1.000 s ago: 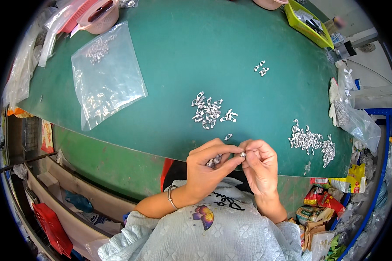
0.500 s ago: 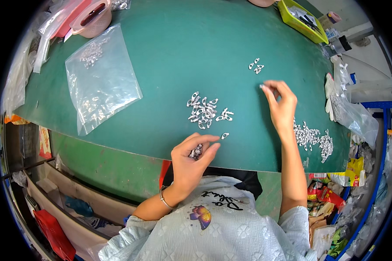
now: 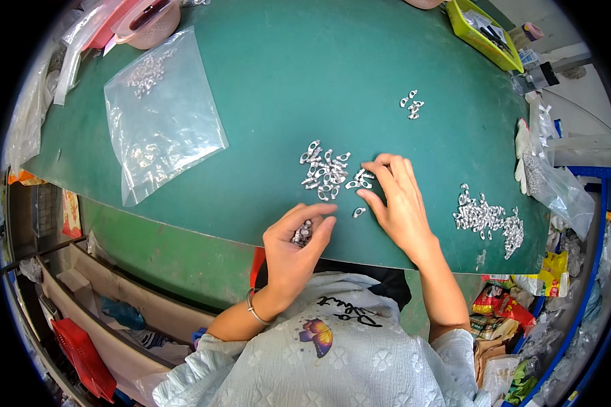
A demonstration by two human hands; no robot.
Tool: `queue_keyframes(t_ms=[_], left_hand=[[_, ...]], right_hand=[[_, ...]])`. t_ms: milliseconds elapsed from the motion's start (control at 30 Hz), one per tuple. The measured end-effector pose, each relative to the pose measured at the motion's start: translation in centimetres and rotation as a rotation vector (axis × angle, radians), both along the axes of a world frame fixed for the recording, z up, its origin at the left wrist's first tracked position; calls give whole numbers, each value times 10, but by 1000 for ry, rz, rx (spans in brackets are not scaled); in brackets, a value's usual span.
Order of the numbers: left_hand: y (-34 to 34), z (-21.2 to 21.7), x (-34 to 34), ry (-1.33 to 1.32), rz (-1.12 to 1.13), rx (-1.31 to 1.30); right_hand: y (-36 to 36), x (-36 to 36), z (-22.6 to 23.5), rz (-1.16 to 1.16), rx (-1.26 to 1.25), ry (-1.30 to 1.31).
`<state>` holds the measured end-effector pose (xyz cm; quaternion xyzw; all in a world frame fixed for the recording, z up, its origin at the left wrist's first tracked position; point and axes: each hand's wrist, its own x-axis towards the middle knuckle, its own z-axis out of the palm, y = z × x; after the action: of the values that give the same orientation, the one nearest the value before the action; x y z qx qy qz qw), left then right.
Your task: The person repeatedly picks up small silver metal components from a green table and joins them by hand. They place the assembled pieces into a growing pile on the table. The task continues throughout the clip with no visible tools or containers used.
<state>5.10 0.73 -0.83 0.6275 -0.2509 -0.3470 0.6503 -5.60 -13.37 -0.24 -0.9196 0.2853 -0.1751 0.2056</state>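
Observation:
My left hand [image 3: 285, 258] is curled around several small silver metal parts [image 3: 302, 234], its thumb and forefinger tips apart near the table's front edge. My right hand [image 3: 402, 207] reaches over the green table with thumb and forefinger spread. Between its fingertips lie a few loose metal pieces [image 3: 361, 179], each with a ring-shaped end. A bigger pile of the same parts [image 3: 324, 169] lies just left of them. One single piece [image 3: 358, 212] rests between my two hands. I see no part held in the right hand.
Farther right lie two adjoining heaps of parts [image 3: 480, 216], and a small group [image 3: 412, 105] sits farther back. A clear plastic bag [image 3: 166, 136] with parts inside lies at left. Pink baskets [image 3: 146, 30] and a yellow-green tray [image 3: 485, 41] stand at the back.
My right hand has moved left and nearer, from beside the small back group to the loose pieces by the central pile. The left hand stays curled around its parts, and the view has shifted slightly.

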Motion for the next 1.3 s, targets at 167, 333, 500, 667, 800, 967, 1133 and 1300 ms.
queue_keyframes(t_ms=[167,333,500,667,800,967,1133,1300], left_hand=[[1,1,-2,-10,-20,-5],[-1,-1,-6,2,-46,-32],[-4,9,-11,54,-77,-40],[-6,16,-14,-151,-102,-116],[-5,21,-16,-268,-75,-150],[-5,19,-16,-156,-120,-172],[-5,16,-16,310,-176,-172],[-4,17,-10,643,-286,-181]], right_hand=[[3,-8,-5,-21,194,-93],[10,-22,-11,-184,905,-493],[29,-26,8,-67,1276,-717],[45,-28,17,-3,1207,-797],[48,-31,18,33,1139,-793],[50,-31,21,9,1148,-817],[55,-30,25,8,1097,-822],[57,-30,31,0,983,-781]])
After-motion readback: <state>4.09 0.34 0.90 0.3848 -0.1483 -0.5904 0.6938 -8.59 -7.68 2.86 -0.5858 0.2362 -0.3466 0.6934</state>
